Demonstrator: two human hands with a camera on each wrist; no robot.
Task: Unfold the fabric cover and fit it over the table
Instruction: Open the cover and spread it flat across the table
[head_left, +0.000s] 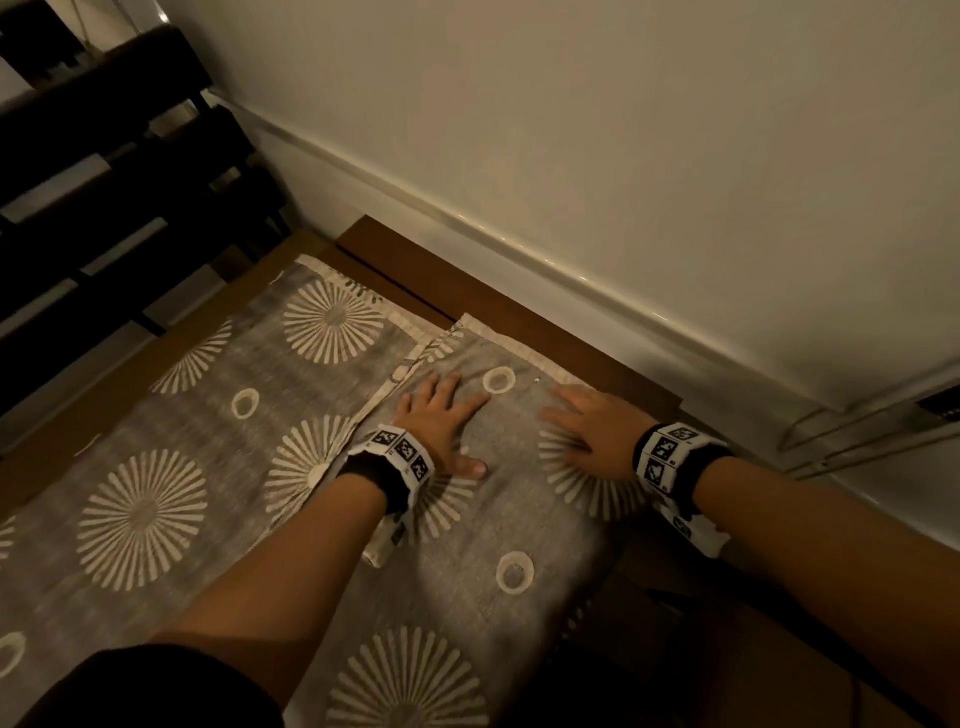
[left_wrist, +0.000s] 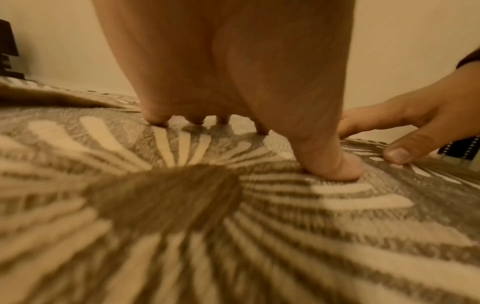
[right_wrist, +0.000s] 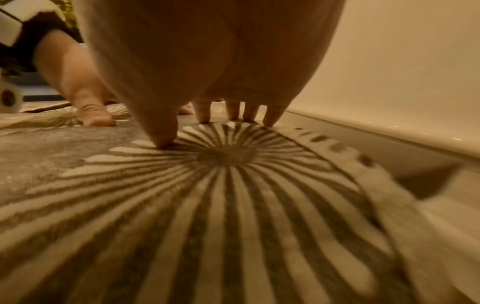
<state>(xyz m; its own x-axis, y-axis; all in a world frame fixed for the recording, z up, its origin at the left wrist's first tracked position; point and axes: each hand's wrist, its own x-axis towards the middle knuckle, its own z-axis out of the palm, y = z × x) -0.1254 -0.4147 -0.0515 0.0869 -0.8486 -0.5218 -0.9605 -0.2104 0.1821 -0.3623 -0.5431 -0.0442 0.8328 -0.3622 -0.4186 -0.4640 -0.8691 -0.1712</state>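
A grey fabric cover (head_left: 218, 467) with cream sunburst and ring prints lies spread over the brown wooden table (head_left: 415, 260). A folded layer of it (head_left: 493, 519) lies on top at the right, its cream hem running along the far edge. My left hand (head_left: 441, 415) lies flat on that layer with fingers spread, thumb pressing the cloth (left_wrist: 335, 168). My right hand (head_left: 587, 426) lies flat beside it, fingertips (right_wrist: 270, 121) on a sunburst (right_wrist: 228, 156) near the fabric's far edge. Neither hand grips anything.
A cream wall (head_left: 571, 130) with a white skirting rail (head_left: 519, 244) runs close behind the table. Dark slatted furniture (head_left: 104, 182) stands at the left. A strip of bare tabletop (head_left: 545, 317) shows between the cover and the wall.
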